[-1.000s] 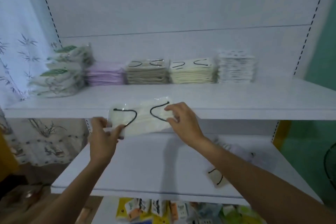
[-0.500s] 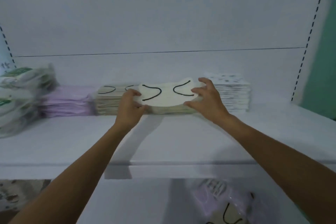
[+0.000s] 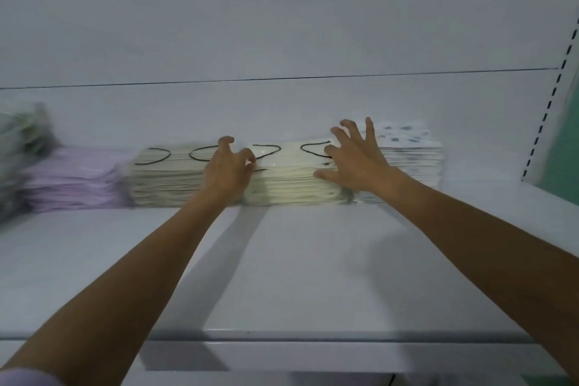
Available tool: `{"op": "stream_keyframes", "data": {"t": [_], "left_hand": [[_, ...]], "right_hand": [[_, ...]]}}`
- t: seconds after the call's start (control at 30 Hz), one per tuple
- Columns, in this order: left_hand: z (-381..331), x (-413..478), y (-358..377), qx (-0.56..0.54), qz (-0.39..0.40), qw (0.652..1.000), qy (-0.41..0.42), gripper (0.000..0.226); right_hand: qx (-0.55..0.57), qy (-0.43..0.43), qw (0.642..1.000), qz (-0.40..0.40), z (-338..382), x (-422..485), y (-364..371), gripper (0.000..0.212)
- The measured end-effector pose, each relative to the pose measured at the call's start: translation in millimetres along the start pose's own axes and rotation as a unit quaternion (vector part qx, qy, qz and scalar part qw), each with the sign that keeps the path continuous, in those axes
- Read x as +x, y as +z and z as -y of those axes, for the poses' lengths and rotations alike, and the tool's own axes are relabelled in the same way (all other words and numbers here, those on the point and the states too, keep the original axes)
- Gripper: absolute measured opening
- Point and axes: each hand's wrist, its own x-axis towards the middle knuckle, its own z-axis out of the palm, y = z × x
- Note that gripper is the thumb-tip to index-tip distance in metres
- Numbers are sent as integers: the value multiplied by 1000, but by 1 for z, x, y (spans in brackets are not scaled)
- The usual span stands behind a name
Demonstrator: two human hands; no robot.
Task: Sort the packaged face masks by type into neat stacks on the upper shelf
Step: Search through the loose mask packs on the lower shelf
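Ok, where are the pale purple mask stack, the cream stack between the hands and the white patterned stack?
Pale purple mask stack [image 3: 78, 182]: head view, front side.
Cream stack with black loops [image 3: 291, 188]: head view, front edge.
White patterned stack [image 3: 413, 160]: head view, side layers.

A white back panel [image 3: 282, 25] is seen beyond the right hand [image 3: 360, 160], a slotted upright [image 3: 546, 116] and green wall [image 3: 567, 160] rightward.
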Motion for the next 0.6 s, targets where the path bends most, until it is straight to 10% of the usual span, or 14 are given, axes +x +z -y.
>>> {"op": "stream_keyframes", "data": {"t": [0.37, 0.6], "left_hand": [[3, -78, -29, 13, -23, 998, 52, 36], [-13, -197, -52, -63, -15, 993, 98, 22]], "right_hand": [[174, -91, 970, -145, 54, -54, -19, 48], [334, -5, 931, -147, 122, -151, -60, 49]]}}
